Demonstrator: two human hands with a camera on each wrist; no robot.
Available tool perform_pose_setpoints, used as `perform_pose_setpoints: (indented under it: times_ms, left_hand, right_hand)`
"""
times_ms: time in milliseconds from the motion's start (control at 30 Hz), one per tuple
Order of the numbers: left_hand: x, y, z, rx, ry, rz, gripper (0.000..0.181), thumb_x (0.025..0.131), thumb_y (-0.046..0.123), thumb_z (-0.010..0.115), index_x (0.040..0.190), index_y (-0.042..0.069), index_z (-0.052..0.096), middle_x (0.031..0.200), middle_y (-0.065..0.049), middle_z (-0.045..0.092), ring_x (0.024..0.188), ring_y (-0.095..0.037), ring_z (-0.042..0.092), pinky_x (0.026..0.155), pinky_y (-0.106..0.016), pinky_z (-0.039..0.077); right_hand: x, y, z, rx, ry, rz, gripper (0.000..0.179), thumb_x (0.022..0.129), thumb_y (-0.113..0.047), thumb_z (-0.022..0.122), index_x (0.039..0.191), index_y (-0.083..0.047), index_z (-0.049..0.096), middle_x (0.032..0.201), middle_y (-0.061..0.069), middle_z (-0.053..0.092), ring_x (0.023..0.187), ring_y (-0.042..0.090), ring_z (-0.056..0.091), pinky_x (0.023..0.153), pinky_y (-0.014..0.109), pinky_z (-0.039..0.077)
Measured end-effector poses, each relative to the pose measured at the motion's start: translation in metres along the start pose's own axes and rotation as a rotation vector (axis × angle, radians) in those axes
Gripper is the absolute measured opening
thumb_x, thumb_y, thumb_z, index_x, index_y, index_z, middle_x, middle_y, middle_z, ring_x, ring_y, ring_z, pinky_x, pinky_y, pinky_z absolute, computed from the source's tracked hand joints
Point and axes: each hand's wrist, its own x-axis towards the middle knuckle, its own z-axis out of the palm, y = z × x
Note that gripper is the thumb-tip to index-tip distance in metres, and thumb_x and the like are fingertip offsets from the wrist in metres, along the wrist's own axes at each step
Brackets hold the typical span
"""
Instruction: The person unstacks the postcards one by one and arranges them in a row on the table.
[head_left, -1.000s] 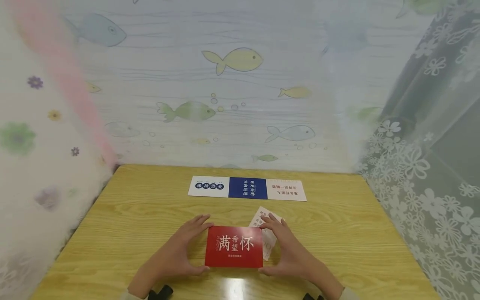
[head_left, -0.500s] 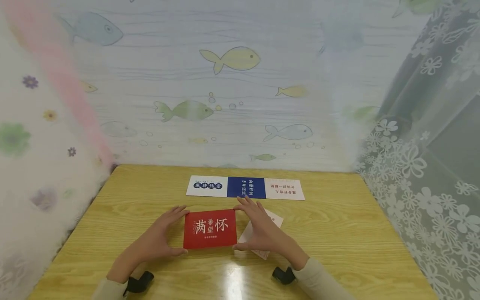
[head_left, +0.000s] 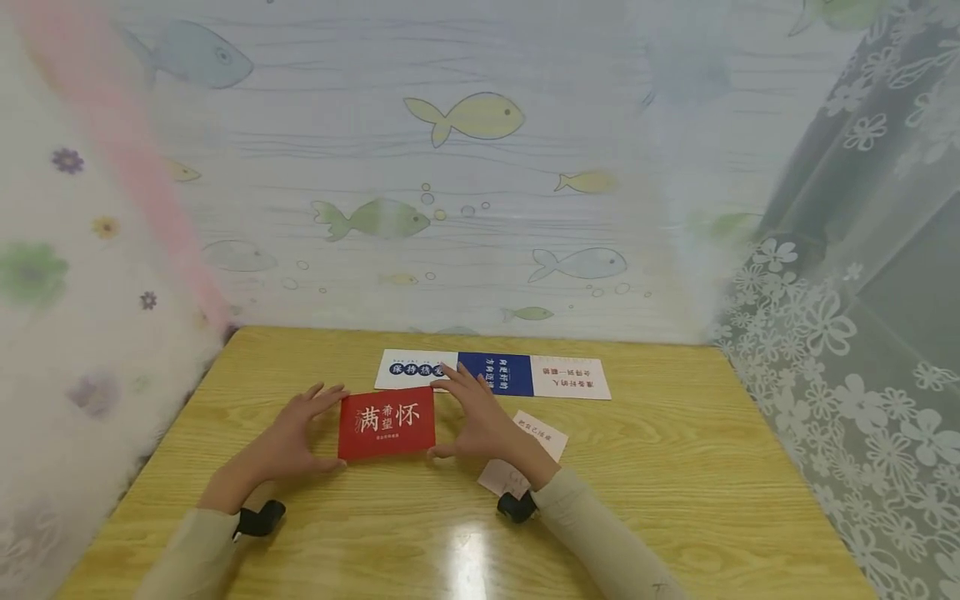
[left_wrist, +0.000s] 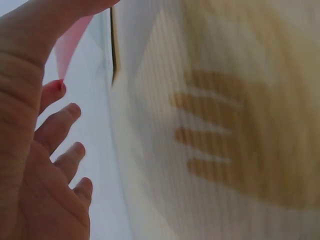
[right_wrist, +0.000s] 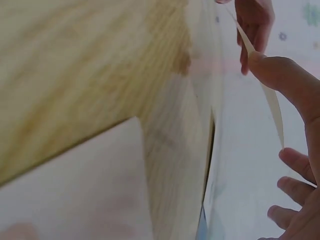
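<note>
Both hands hold up a red card (head_left: 387,423) with white lettering, left of the middle in the head view. My left hand (head_left: 288,437) grips its left edge, thumb at the lower corner and index finger at the upper one. On the opposite edge my right hand (head_left: 480,425) does the same, its other fingers spread. From the right wrist the card (right_wrist: 272,110) shows nearly edge-on, close over the table. A pale pink card (head_left: 536,433) lies askew on the table, partly hidden under the right hand and wrist.
Near the table's back edge lie a white card (head_left: 405,381), a blue card (head_left: 517,379) and another white card (head_left: 573,378), side by side in a row. The held card and right fingers overlap that row. A fish-print wall covering (head_left: 480,250) rises behind the wooden table (head_left: 637,517).
Both hands have carried the red card left and away from the body, towards the row of cards. More of the pale pink card's far end shows than half a second ago.
</note>
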Motion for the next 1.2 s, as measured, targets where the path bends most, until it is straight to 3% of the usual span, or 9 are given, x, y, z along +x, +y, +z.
perform_pose_setpoints:
  times_ms: [167,367,500,767,900,1067,1200]
  left_hand:
    - [0.012,-0.015,-0.010,0.033,0.000,-0.007,0.100,0.065,0.024,0.096,0.148,0.000,0.046,0.152,-0.027,0.046,0.143,-0.059,0.026,0.109,-0.080,0.022]
    - [0.031,-0.026,-0.021,0.043,-0.023,-0.049,0.098,0.067,0.017,0.093,0.149,-0.002,0.043,0.151,-0.031,0.045,0.141,-0.061,0.028,0.106,-0.078,0.032]
    - [0.043,-0.034,-0.028,0.043,-0.070,-0.113,0.099,0.069,0.015,0.091,0.152,-0.002,0.039,0.150,-0.037,0.041,0.140,-0.063,0.026,0.105,-0.078,0.035]
    - [0.064,-0.050,-0.043,0.146,-0.184,-0.242,0.105,0.065,0.011,0.085,0.155,-0.003,0.032,0.148,-0.041,0.040,0.138,-0.064,0.030,0.105,-0.075,0.038]
    - [0.073,-0.057,-0.049,0.123,-0.233,-0.286,0.108,0.063,0.007,0.084,0.155,-0.007,0.029,0.146,-0.040,0.043,0.133,-0.057,0.042,0.105,-0.069,0.042]
    - [0.080,-0.061,-0.057,0.070,-0.306,-0.353,0.109,0.067,0.005,0.083,0.156,-0.010,0.022,0.153,-0.039,0.034,0.137,-0.056,0.036,0.107,-0.068,0.041]
    - [0.083,-0.064,-0.062,0.081,-0.342,-0.405,0.109,0.069,0.005,0.082,0.157,-0.009,0.020,0.155,-0.038,0.031,0.138,-0.055,0.035,0.107,-0.066,0.042]
  right_hand:
    - [0.022,0.004,0.006,0.021,-0.009,0.032,0.100,0.068,-0.048,0.093,0.149,-0.011,0.048,0.166,0.014,0.031,0.155,0.040,0.019,0.122,0.068,0.013]
    - [0.048,0.009,0.009,0.012,-0.030,0.082,0.098,0.068,-0.048,0.093,0.148,-0.012,0.049,0.165,0.016,0.031,0.155,0.041,0.019,0.124,0.066,0.012]
    - [0.068,0.012,0.013,-0.026,-0.058,0.110,0.098,0.070,-0.051,0.091,0.150,-0.014,0.047,0.165,0.014,0.031,0.155,0.038,0.019,0.125,0.064,0.013]
    - [0.105,0.007,0.022,-0.070,-0.108,0.150,0.099,0.072,-0.054,0.089,0.151,-0.014,0.046,0.164,0.012,0.034,0.155,0.031,0.022,0.125,0.062,0.017]
    - [0.122,0.008,0.025,-0.102,-0.145,0.184,0.099,0.071,-0.057,0.088,0.152,-0.016,0.046,0.163,0.008,0.036,0.155,0.029,0.024,0.125,0.060,0.019]
    - [0.139,0.009,0.030,-0.088,-0.187,0.206,0.097,0.072,-0.057,0.087,0.152,-0.019,0.046,0.165,0.007,0.033,0.155,0.030,0.022,0.124,0.063,0.019]
    - [0.149,0.008,0.036,-0.106,-0.195,0.213,0.096,0.072,-0.059,0.086,0.151,-0.020,0.047,0.164,0.006,0.035,0.155,0.029,0.023,0.124,0.062,0.019]
